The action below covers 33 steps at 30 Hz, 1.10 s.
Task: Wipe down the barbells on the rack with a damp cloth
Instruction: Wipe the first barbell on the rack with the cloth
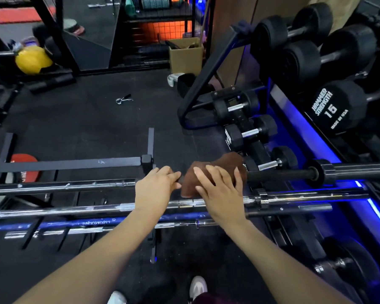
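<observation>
Brown cloth (206,170): draped over the far dark bar (279,174), bunched at the spot where both hands meet, with a flap hanging down on the near side.
Right hand (219,185): lies on top of the cloth with fingers spread and curved over it, pressing it onto the bar; whether the thumb wraps underneath is hidden.
Left hand (156,185): just left of the cloth, fingers curled over the same bar, probably steadying it.
Bars: several lie side by side on the low rack (75,163); a chrome bar (79,210) and a blue bar (53,224) sit nearer and are not touched.
Doing it well: fold the loose flap around the shaft so the underside is wiped too, then slide right towards the collar (315,173) with even pressure.
Steadying: keep the left hand firm so the bar does not roll.
Watch for: fingers pinched between neighbouring bars.
</observation>
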Each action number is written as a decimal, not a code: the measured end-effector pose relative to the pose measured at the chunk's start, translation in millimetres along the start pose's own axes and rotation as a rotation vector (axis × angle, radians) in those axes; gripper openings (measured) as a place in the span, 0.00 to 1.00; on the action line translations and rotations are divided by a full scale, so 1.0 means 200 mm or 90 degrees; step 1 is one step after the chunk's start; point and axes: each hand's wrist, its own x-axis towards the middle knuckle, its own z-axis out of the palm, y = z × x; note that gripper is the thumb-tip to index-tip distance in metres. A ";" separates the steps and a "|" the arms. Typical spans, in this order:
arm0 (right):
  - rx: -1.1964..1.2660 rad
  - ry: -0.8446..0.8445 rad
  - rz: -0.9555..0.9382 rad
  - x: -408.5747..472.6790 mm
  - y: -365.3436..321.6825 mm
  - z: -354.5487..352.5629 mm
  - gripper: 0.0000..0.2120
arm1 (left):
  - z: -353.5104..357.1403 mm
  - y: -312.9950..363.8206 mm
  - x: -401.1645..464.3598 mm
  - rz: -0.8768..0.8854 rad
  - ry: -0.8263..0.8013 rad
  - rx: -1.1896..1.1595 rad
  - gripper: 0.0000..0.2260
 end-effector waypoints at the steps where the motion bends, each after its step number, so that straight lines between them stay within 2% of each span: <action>1: -0.011 -0.002 0.004 0.03 0.00 0.00 0.17 | 0.00 0.00 0.00 0.003 -0.001 -0.009 0.14; 3: -0.034 -0.025 0.037 0.15 -0.04 0.01 0.16 | -0.01 0.01 -0.01 0.034 0.003 -0.018 0.11; 5: -0.034 -0.043 0.073 0.28 -0.09 0.00 0.19 | -0.01 0.00 0.00 0.037 0.018 -0.008 0.07; 7: -0.017 -0.065 0.079 0.32 -0.09 0.01 0.19 | 0.00 0.00 0.01 0.019 0.013 -0.016 0.09; 10: -0.019 -0.058 -0.039 0.17 -0.01 0.01 0.15 | -0.02 -0.02 -0.03 0.040 0.017 -0.046 0.12; 13: -0.015 -0.049 -0.115 0.05 0.09 0.00 0.20 | 0.00 -0.12 -0.12 0.030 0.067 -0.103 0.17; 18: -0.064 -0.052 0.016 0.11 -0.11 0.00 0.15 | 0.02 -0.17 -0.17 -0.016 0.123 -0.154 0.16; 21: -0.040 -0.069 0.028 0.18 -0.18 -0.01 0.14 | 0.03 -0.17 -0.16 -0.036 0.113 -0.161 0.16; 25: 0.012 -0.257 0.010 0.34 -0.17 -0.05 0.15 | 0.02 -0.20 -0.18 -0.035 0.098 -0.170 0.17; 29: 0.006 -0.138 -0.013 0.15 -0.14 -0.04 0.17 | 0.02 -0.19 -0.18 -0.035 0.091 -0.182 0.17; 33: -0.037 -0.133 -0.020 0.13 -0.08 -0.04 0.15 | 0.03 -0.17 -0.17 -0.021 0.089 -0.174 0.18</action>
